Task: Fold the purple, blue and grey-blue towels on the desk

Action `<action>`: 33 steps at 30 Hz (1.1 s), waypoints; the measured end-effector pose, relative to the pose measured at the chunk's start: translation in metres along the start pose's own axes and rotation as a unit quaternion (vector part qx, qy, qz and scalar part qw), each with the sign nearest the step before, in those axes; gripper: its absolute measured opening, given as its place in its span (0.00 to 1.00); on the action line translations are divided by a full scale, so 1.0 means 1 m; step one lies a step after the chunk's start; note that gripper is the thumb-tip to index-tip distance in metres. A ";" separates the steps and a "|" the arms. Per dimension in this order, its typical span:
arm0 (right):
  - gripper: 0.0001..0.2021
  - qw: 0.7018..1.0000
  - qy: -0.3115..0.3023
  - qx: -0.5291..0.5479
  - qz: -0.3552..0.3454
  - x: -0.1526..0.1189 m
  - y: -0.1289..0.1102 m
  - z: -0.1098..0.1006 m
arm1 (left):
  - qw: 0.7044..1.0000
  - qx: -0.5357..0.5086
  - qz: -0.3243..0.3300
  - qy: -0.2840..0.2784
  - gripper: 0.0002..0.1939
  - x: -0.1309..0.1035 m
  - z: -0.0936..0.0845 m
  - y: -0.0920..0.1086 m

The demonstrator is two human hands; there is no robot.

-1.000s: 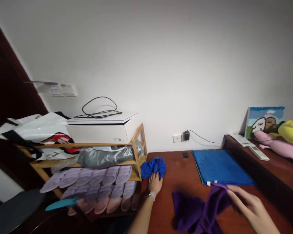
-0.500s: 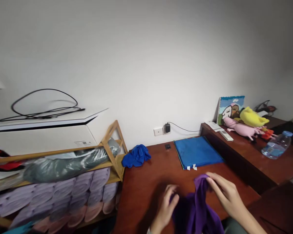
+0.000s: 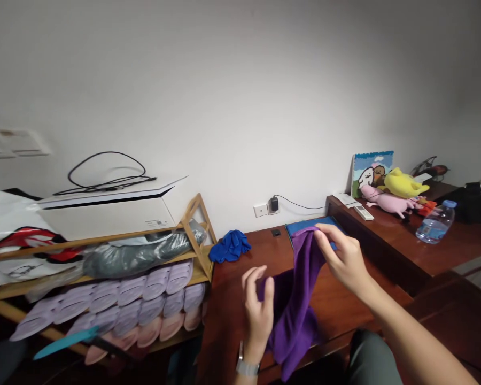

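A purple cloth (image 3: 299, 299) hangs in loose folds above the brown desk. My right hand (image 3: 344, 259) pinches its upper corner between thumb and fingers. Beside the cloth's left edge, my left hand (image 3: 258, 307) is raised with its fingers and thumb apart, not visibly gripping anything. A folded blue cloth (image 3: 312, 222) lies flat at the back of the desk, partly covered by the purple cloth and my right hand. At the desk's back left corner sits a crumpled blue cloth (image 3: 230, 246).
To the left, a wooden rack (image 3: 200, 235) holds rows of slippers (image 3: 156, 280), a plastic-wrapped bundle and a white box (image 3: 112, 216). On the raised right surface are a water bottle (image 3: 436, 224), plush toys (image 3: 404, 184) and a remote (image 3: 363, 213). A charger (image 3: 274, 203) is plugged into the wall.
My right hand has lifted the purple cloth's corner up and left, so more of it hangs down. My left hand has risen, fingers spread. The view has shifted to the left.
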State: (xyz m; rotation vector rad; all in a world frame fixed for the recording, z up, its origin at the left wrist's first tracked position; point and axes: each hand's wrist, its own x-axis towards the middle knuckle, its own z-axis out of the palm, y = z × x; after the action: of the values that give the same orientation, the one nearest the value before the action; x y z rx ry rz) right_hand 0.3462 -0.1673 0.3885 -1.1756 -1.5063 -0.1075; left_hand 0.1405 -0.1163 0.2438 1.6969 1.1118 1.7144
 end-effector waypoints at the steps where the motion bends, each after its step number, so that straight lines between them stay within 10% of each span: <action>1: 0.15 1.000 -0.017 0.007 -0.007 0.003 -0.005 0.004 | 0.998 -0.023 -0.007 -0.049 0.23 -0.003 0.002 0.010; 6: 0.16 0.997 -0.071 0.009 -0.033 0.013 -0.015 0.012 | 0.962 -0.113 -0.119 -0.218 0.25 -0.009 0.003 0.037; 17: 0.15 0.997 -0.037 0.051 0.054 0.012 0.023 -0.015 | 0.983 -0.015 -0.090 -0.158 0.24 0.011 -0.059 -0.014; 21: 0.10 0.985 -0.083 0.113 0.102 -0.003 0.024 0.007 | 0.995 -0.028 -0.059 -0.078 0.27 0.038 -0.049 0.017; 29: 0.17 0.910 -0.316 0.243 0.111 -0.050 -0.004 0.059 | 0.962 -0.046 0.038 -0.268 0.17 0.069 -0.004 0.106; 33: 0.08 0.914 -0.311 0.227 0.125 -0.046 -0.004 0.060 | 0.972 0.025 0.095 -0.213 0.13 0.074 -0.004 0.108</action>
State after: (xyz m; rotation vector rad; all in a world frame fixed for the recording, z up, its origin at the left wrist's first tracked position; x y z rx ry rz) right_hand 0.2941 -0.1586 0.3344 -1.0485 -1.7704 0.8226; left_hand 0.1496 -0.1177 0.3747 2.1314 0.8201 1.3356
